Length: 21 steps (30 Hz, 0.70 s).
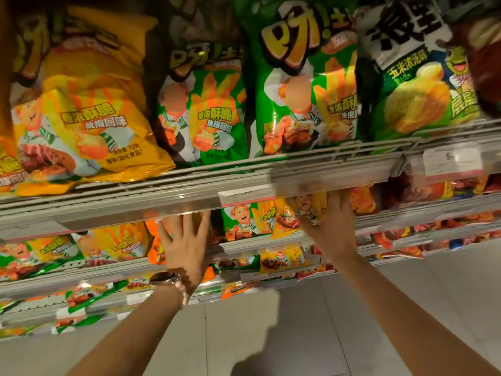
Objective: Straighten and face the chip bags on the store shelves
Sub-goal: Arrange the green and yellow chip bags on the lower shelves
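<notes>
Both my hands reach under the upper shelf rail to the second shelf. My left hand [185,248], a watch on its wrist, has its fingers spread flat against an orange chip bag [155,246]. My right hand [332,226] grips a yellow chip bag [291,214], which tilts beside an upright green chip bag [248,219]. My right fingertips are hidden behind the rail. On the top shelf a yellow bag [89,126] leans forward over the edge, next to two upright green bags [206,109] [306,96].
The top shelf rail [189,196] with its clear price strip and a price tag [452,161] runs just above my hands. A green corn-soup bag [423,77] stands at the top right. Lower shelves [95,270] hold several more bags. Grey floor tiles [298,335] lie below.
</notes>
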Motion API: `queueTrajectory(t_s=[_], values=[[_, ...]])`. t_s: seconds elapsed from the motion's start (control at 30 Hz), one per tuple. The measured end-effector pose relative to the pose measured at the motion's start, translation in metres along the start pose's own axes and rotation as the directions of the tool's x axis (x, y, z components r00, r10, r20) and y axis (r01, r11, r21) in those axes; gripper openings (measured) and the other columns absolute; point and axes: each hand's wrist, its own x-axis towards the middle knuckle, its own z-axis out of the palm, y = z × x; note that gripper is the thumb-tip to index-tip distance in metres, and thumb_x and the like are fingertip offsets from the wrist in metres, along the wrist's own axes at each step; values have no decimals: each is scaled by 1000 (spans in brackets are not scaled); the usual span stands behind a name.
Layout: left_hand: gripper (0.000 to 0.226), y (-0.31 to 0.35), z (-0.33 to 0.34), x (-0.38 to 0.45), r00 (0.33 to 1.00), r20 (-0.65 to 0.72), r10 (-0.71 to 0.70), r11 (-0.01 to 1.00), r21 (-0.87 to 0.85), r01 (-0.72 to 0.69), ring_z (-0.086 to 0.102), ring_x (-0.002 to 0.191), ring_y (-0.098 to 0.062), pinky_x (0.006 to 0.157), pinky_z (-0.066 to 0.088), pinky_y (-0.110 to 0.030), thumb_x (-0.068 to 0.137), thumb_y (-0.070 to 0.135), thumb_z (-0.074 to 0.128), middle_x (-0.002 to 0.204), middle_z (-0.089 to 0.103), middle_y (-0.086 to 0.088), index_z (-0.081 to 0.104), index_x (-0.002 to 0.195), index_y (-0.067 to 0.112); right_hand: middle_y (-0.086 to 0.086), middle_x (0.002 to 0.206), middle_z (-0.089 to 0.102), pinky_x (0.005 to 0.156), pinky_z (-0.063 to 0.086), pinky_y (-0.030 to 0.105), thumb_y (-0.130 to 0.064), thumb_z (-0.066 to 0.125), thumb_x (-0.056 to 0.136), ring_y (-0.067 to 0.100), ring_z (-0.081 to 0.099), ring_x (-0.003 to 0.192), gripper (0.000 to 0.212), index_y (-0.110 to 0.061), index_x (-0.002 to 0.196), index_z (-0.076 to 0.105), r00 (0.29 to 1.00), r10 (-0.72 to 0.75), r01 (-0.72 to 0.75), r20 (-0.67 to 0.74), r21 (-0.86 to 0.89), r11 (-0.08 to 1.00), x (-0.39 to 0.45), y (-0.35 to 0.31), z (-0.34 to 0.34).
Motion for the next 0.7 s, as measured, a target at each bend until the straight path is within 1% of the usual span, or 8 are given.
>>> queueTrajectory(t_s=[0.07, 0.13, 0.23, 0.33, 0.4, 0.47, 0.57, 0.7], values=[[112, -3, 7, 3, 999, 39, -37, 998, 57, 35, 44, 124, -47, 101, 27, -71, 46, 17, 93, 132, 47, -27, 41, 144, 16, 18, 129, 47, 89, 48, 48, -36, 82, 67, 37, 48, 117, 89, -3, 135, 34, 992, 117, -121, 52, 99, 988, 5, 3, 3], [108, -4, 14, 4, 994, 94, -62, 994, 90, 54, 23, 138, -38, 111, 14, -64, 70, 26, 80, 148, 26, -18, 10, 153, 24, 15, 123, 55, 84, 52, 44, -38, 83, 66, 36, 55, 111, 88, -7, 132, 34, 979, 181, -195, 93, 185, 963, 9, 7, 5], [103, -6, 18, 6, 992, 108, -66, 992, 113, 53, 12, 140, -34, 113, 6, -59, 79, 22, 69, 151, 15, -14, -4, 152, 26, 12, 113, 63, 76, 54, 39, -42, 82, 66, 34, 62, 101, 85, -10, 130, 37, 973, 198, -219, 118, 201, 955, 13, 11, 10], [98, -7, 8, 2, 998, 63, -29, 999, 35, 27, 26, 136, -40, 111, 13, -64, 72, 26, 77, 146, 32, -20, 20, 152, 19, 7, 101, 67, 60, 46, 24, -44, 82, 65, 29, 64, 93, 72, -12, 120, 47, 966, 218, -243, 135, 203, 949, 17, 13, 14], [91, -10, 7, -4, 995, -95, -21, 990, -142, 7, 45, 124, -48, 102, 24, -70, 59, 27, 88, 129, 51, -27, 48, 138, 7, 3, 85, 64, 51, 37, 18, -45, 81, 66, 26, 63, 83, 52, -16, 99, 53, 967, 214, -238, 140, 185, 954, 18, 13, 13], [82, -12, 8, -14, 970, -216, -108, 950, -310, 37, 47, 120, -51, 98, 28, -72, 59, 26, 89, 125, 53, -30, 55, 129, 1, 0, 80, 63, 54, 39, 21, -43, 81, 66, 20, 60, 75, 42, -20, 87, 53, 974, 186, -210, 126, 215, 954, 17, 14, 13], [82, -12, 11, -24, 916, -204, -345, 809, -559, 181, 39, 126, -52, 100, 32, -67, 66, 30, 85, 135, 41, -33, 49, 131, -4, -3, 81, 66, 63, 44, 23, -40, 81, 67, 14, 60, 73, 38, -19, 91, 60, 984, 153, -173, 87, 297, 939, 12, 13, 11], [104, -21, 12, -21, 802, 41, -596, 479, -783, 397, 32, 129, -40, 104, 35, -54, 62, 34, 88, 141, 33, -26, 31, 142, -1, -18, 73, 62, 60, 39, 12, -36, 82, 66, -9, 55, 68, 31, -31, 83, 57, 985, 170, -157, 12, 443, 882, -3, 4, 12]])
